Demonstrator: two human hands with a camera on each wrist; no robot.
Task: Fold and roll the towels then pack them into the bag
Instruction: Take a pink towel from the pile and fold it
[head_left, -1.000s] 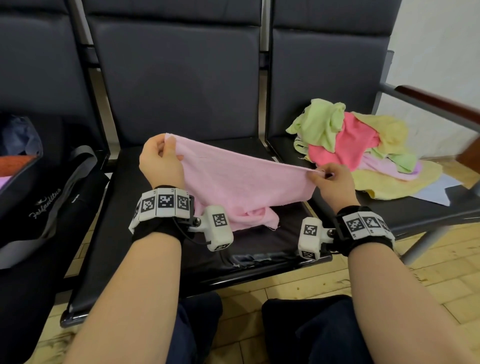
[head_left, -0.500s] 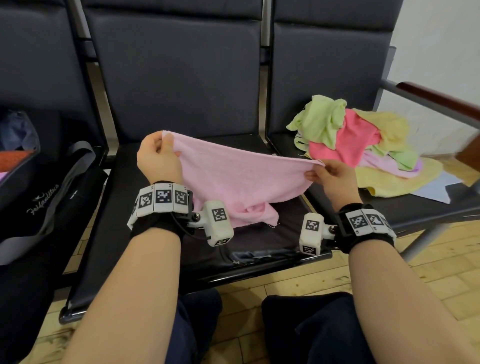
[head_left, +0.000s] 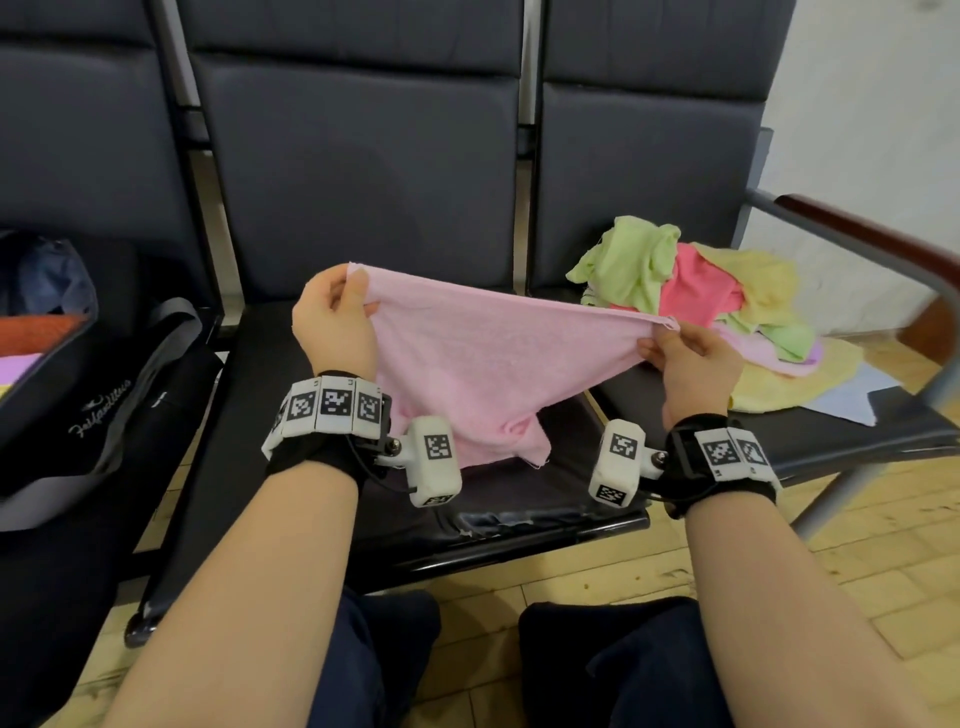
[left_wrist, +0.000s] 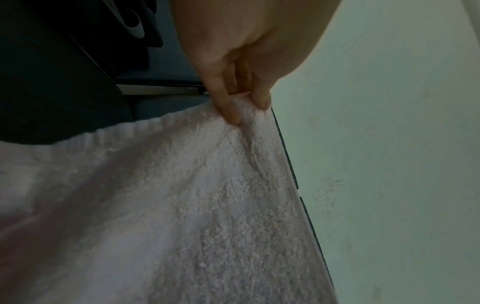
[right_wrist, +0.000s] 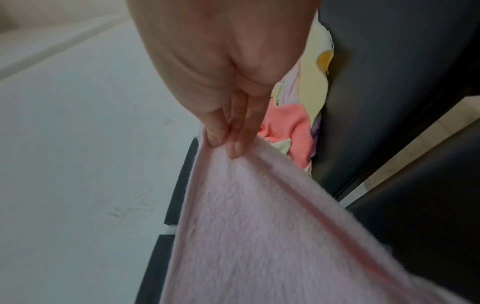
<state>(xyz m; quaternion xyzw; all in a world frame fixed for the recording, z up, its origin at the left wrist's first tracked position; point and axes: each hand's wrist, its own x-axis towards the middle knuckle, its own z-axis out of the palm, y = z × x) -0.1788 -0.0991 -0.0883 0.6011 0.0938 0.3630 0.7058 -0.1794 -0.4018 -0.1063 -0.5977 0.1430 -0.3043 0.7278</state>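
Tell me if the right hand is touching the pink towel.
Touching. The right wrist view shows the right hand pinching the pink towel corner.

the head view looks forward and down from above the person's lap, taking in both forearms, a row of dark seats (head_left: 358, 171) and the floor. each wrist view sits very near its own hand, looking along the palm to the fingers (left_wrist: 228, 107) (right_wrist: 239, 144), with the wall beside. all three views share the pink towel (head_left: 483, 364) (left_wrist: 182, 205) (right_wrist: 259, 226); head and right wrist views share the towel pile (head_left: 691, 291) (right_wrist: 296, 131).
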